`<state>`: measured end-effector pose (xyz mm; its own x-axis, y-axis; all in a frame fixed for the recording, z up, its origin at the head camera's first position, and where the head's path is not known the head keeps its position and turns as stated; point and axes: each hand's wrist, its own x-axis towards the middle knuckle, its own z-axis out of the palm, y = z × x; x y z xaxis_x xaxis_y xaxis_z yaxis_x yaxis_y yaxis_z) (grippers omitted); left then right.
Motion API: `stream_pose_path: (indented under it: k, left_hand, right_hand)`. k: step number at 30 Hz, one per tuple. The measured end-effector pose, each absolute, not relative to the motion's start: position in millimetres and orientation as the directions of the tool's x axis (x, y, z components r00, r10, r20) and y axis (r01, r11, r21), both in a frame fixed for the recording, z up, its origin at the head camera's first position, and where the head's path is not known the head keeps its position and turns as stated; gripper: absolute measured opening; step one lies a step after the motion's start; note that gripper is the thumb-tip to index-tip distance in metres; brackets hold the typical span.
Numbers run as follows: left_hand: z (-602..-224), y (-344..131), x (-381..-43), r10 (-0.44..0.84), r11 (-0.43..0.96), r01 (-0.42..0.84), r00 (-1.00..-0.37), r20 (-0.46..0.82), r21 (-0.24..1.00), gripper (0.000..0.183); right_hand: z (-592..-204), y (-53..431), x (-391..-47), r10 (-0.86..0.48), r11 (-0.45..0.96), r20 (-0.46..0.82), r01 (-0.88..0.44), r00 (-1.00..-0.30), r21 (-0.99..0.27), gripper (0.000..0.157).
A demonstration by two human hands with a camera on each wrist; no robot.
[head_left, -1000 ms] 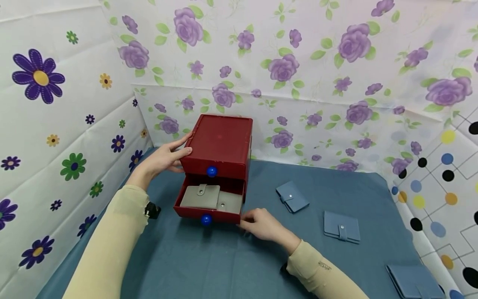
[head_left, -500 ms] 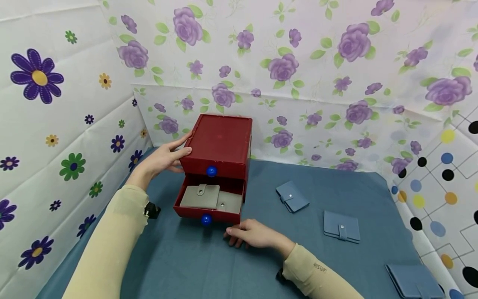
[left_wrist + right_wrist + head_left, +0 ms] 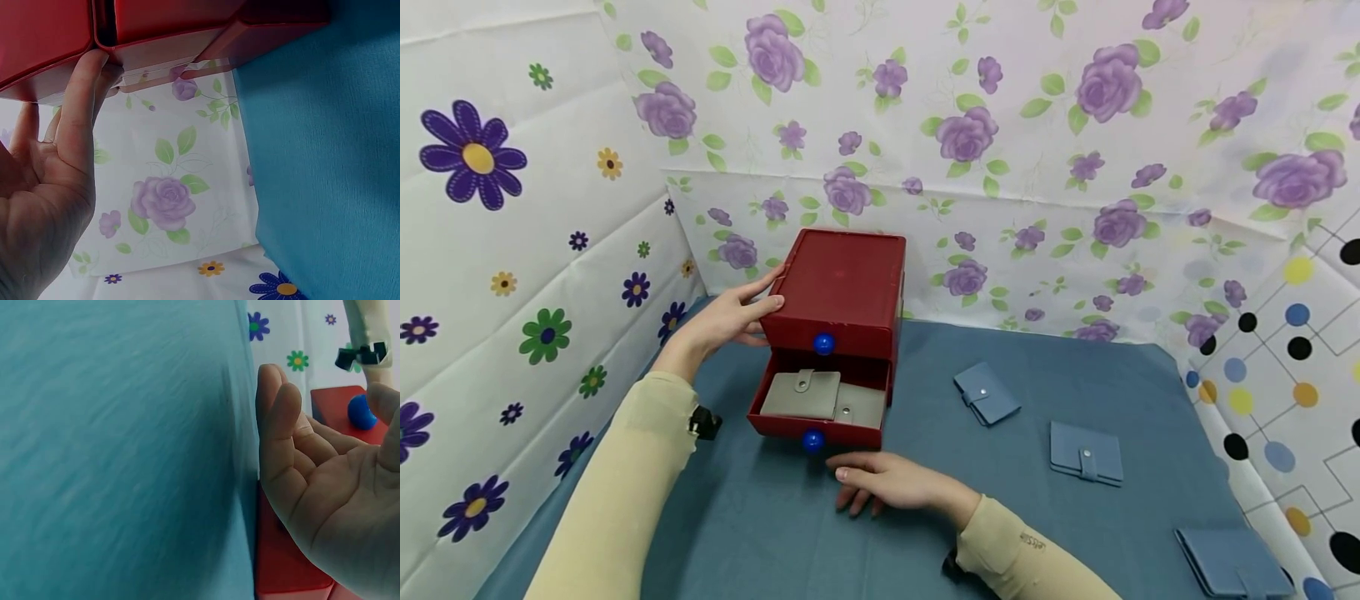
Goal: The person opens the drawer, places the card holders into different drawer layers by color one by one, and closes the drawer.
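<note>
A red two-drawer box [image 3: 842, 279] stands on the cloth in the head view. Its lower drawer [image 3: 775, 425] is pulled out and holds grey card wallets [image 3: 801, 394] with snap straps. My left hand [image 3: 722, 321] rests against the box's upper left side, thumb by the top edge. In the left wrist view its extended fingers [image 3: 78, 119] touch the red side. My right hand [image 3: 895, 482] hovers just in front of the lower drawer, near its blue knob [image 3: 813, 441], apart from it. Loosely bent, its fingers [image 3: 281, 450] hold nothing in the right wrist view.
To the right lie three blue card wallets: one closed and tilted [image 3: 987, 395], one in the middle [image 3: 1086, 453] and one near the front right edge [image 3: 1232, 562]. Blue cloth [image 3: 760, 533] covers the table. Patterned sheets [image 3: 1037, 158] close in the back and sides.
My right hand has moved left from the lower drawer's front right corner to a spot in front of the drawer, its fingers loosening. My left hand, box and wallets stay put.
</note>
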<state>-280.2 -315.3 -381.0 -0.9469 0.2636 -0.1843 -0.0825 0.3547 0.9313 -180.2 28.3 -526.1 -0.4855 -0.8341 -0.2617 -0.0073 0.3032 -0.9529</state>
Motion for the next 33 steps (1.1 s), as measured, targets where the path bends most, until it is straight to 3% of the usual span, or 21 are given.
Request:
stream_pose_path:
  k: [12, 21, 33]
  left_hand:
    - [-383.0, -317.3, -281.5, 0.263, 0.351, -0.093, -0.945, -0.193, 0.932, 0.077]
    - [-383.5, -314.5, -281.0, 0.27, 0.351, -0.088, -0.944, -0.191, 0.932, 0.076]
    - [-382.3, -314.7, -280.5, 0.262, 0.356, -0.088, -0.946, -0.189, 0.93, 0.076]
  right_hand:
    - [-511.0, 12.6, -175.3, -0.823, 0.301, -0.259, -0.001, -0.506, -0.954, 0.05]
    - [-509.4, -1.6, -174.5, -0.813, 0.288, -0.286, 0.077, -0.507, -0.955, 0.05]
    - [-508.9, -12.3, -174.7, -0.791, 0.188, -0.367, 0.377, -0.489, -0.907, 0.057]
